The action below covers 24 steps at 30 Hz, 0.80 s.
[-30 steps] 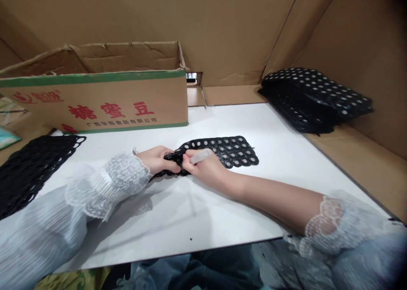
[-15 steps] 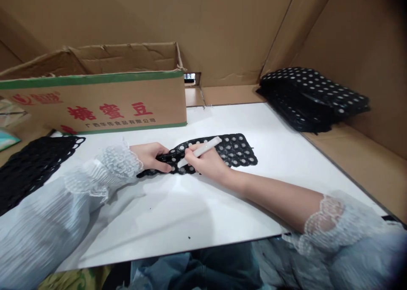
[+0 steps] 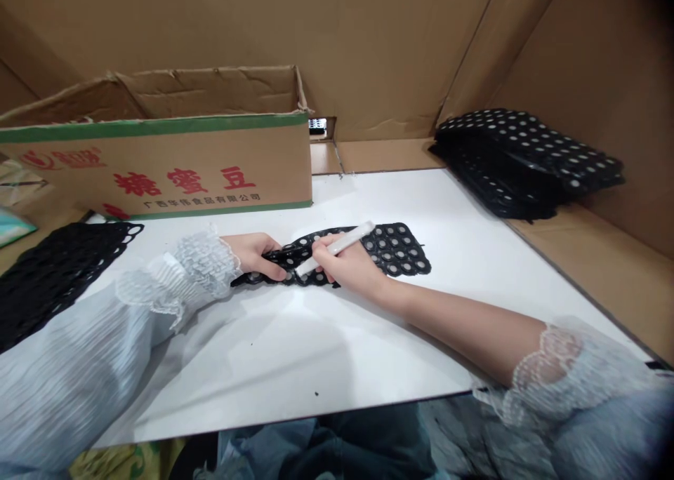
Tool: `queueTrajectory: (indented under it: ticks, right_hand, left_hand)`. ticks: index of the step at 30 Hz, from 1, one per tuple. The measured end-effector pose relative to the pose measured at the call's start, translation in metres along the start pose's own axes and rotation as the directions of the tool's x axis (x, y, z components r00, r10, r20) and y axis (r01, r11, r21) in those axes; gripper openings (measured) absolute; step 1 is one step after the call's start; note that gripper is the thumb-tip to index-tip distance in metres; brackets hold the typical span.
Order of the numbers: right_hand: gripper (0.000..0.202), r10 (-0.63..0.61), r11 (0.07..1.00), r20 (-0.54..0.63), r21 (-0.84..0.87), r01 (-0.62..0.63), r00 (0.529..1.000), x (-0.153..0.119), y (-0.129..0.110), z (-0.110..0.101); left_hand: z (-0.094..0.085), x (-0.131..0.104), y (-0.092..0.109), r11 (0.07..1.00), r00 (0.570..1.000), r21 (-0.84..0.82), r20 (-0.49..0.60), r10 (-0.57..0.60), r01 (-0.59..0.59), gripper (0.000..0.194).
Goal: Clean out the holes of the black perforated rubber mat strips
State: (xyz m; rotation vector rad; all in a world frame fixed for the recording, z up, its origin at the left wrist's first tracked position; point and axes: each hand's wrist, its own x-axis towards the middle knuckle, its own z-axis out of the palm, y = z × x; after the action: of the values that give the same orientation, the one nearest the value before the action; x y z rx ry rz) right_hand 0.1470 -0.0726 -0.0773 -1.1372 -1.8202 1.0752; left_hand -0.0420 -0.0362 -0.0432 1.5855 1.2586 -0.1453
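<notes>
A black sheet of joined rings (image 3: 397,248) with pale grey discs in its rings lies across the white tabletop, its left part folded or bunched up. My left hand (image 3: 258,254) is closed on that left part, thumb on top near the front edge. My right hand (image 3: 350,261) grips a white pen-shaped tool (image 3: 345,243) like a pen, slanting down to the left. The tool's tip meets the sheet just right of my left thumb; exactly what it touches there is too small to tell. My right hand covers the sheet's middle.
An open cardboard box (image 3: 210,161) with red lettering stands at the back left. More black ring sheets (image 3: 63,276) lie at the left edge. A stack of disc-filled sheets (image 3: 526,161) rests at the back right. Cardboard walls (image 3: 379,52) enclose the white table (image 3: 274,368).
The view has shifted slightly, moving most things a little to the right. Both hands keep their grips, and the tool's tip stays near the left thumb.
</notes>
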Motion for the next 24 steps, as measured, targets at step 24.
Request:
queueTrajectory:
  ticks: [24]
  right_hand:
    - [0.03, -0.155, 0.902, 0.035, -0.403, 0.156, 0.987, -0.005, -0.001, 0.008]
  left_hand:
    - [0.014, -0.006, 0.003, 0.967, 0.993, -0.25, -0.117, 0.021, -0.05, 0.016]
